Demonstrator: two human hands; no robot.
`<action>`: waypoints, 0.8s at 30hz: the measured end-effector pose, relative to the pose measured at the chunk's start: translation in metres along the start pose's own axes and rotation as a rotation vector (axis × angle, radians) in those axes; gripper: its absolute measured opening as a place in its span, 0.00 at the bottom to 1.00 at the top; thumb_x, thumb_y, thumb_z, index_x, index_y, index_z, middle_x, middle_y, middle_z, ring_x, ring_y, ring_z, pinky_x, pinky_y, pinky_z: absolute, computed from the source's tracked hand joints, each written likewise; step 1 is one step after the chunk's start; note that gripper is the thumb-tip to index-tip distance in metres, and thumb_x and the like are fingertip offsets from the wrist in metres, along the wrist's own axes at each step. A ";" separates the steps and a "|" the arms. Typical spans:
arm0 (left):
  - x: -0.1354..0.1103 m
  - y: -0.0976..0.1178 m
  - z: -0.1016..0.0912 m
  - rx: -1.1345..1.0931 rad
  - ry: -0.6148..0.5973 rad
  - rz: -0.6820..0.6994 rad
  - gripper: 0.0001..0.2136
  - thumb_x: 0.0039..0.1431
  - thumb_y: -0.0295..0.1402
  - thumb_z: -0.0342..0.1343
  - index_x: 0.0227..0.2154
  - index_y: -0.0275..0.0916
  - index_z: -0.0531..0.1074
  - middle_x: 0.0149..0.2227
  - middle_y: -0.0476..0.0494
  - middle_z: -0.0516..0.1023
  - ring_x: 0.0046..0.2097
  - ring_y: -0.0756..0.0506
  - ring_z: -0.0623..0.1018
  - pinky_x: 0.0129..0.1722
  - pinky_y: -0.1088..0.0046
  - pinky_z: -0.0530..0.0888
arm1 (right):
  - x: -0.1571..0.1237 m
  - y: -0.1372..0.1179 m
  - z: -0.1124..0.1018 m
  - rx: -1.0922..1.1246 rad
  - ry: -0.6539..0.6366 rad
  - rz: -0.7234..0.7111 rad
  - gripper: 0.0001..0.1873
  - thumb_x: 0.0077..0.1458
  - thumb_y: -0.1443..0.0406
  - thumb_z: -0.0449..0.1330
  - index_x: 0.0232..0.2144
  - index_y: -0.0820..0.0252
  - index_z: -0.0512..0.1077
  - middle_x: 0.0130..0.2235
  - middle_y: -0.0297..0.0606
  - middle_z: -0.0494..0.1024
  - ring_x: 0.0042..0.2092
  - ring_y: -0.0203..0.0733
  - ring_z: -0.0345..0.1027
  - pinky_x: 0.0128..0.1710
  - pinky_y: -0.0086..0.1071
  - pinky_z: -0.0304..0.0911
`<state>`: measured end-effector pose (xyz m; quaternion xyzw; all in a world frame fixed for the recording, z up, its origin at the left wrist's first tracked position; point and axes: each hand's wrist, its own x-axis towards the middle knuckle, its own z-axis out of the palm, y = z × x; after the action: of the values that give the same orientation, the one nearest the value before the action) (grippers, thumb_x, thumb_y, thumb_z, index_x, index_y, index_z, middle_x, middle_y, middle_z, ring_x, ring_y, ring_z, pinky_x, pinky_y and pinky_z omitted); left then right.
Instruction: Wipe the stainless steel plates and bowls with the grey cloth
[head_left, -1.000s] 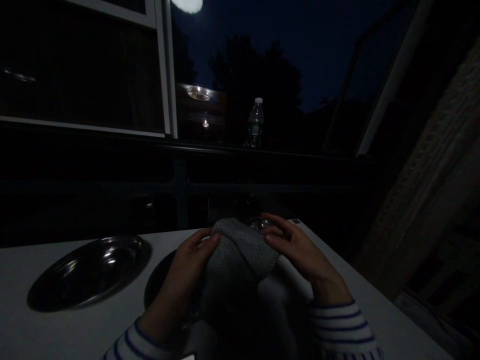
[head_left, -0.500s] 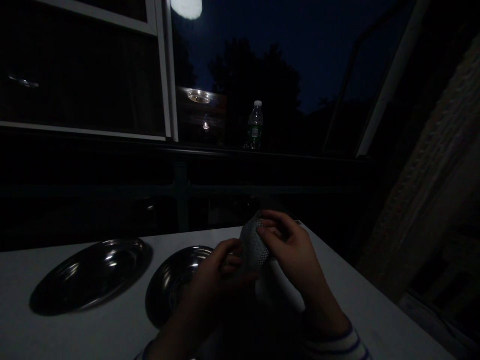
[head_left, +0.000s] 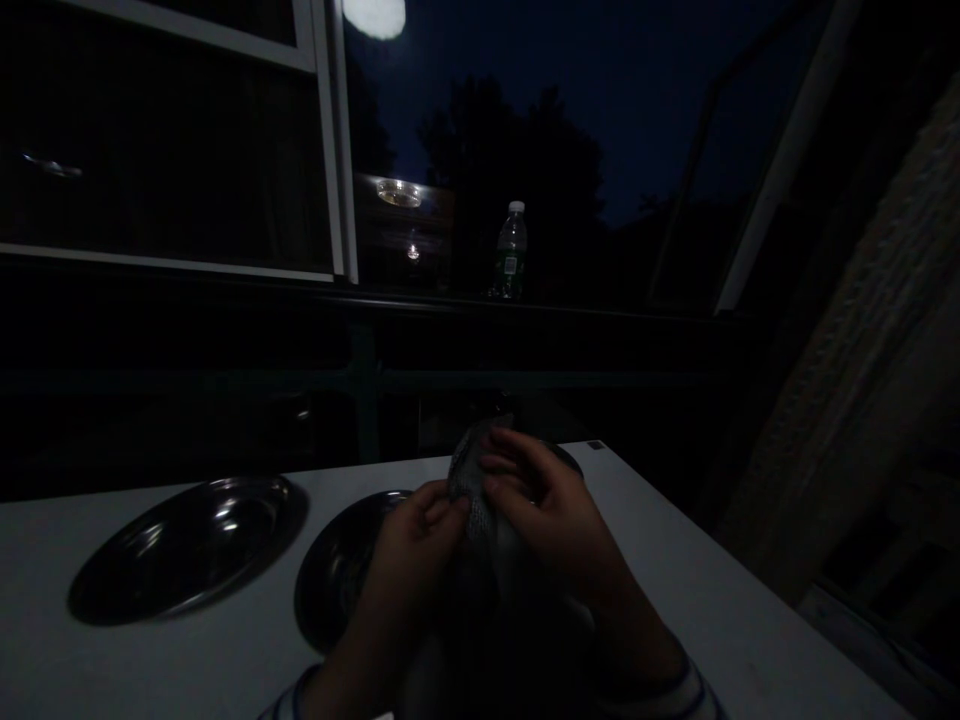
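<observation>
A thin grey cloth (head_left: 466, 470) with a finely checked or meshed part is raised above the table between my hands, its lower portion lost in shadow. My left hand (head_left: 411, 550) pinches it, thumb and fingertips together at its left side. On the other side my right hand (head_left: 559, 515) has its fingers bent against the cloth, the thumb lying near its middle. Just left of my left hand rests a shiny metal bowl (head_left: 337, 575), partly covered by that hand and forearm. Behind my right hand shows the rim of another dark dish (head_left: 564, 457).
A wide metal dish (head_left: 180, 550) lies on the left of the white table (head_left: 720, 600). A plastic bottle (head_left: 511, 250) with a white cap stands at the window ledge beyond. A curtain (head_left: 855, 350) hangs at the right. The room is very dark.
Both hands and the cloth have shifted left, with the right hand moving most. The cloth has turned and folded, and the dark dish behind the right hand has come into view.
</observation>
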<state>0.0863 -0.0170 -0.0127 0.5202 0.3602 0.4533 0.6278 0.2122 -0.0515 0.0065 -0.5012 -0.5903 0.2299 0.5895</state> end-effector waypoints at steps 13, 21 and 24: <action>-0.003 0.008 -0.001 -0.171 0.058 -0.023 0.13 0.41 0.34 0.61 0.32 0.35 0.72 0.30 0.42 0.80 0.33 0.44 0.78 0.34 0.71 0.71 | -0.003 -0.003 0.004 -0.479 -0.152 0.014 0.13 0.50 0.66 0.56 0.40 0.57 0.71 0.32 0.35 0.75 0.33 0.37 0.69 0.31 0.28 0.60; 0.001 0.002 -0.005 -0.032 0.094 -0.092 0.10 0.44 0.35 0.59 0.28 0.34 0.75 0.28 0.43 0.78 0.35 0.46 0.77 0.31 0.75 0.70 | -0.001 0.004 0.004 -0.403 -0.169 0.082 0.15 0.51 0.64 0.55 0.42 0.60 0.72 0.38 0.39 0.77 0.40 0.41 0.70 0.37 0.30 0.63; 0.002 0.003 -0.007 -0.035 0.108 -0.057 0.11 0.43 0.37 0.59 0.29 0.34 0.74 0.27 0.45 0.77 0.31 0.47 0.76 0.30 0.75 0.70 | 0.001 0.005 0.003 -0.338 -0.166 0.091 0.15 0.52 0.64 0.53 0.42 0.61 0.72 0.41 0.40 0.77 0.42 0.41 0.70 0.41 0.31 0.63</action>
<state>0.0802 -0.0124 -0.0106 0.4734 0.4003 0.4689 0.6291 0.2109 -0.0482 0.0021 -0.5985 -0.6437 0.1944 0.4354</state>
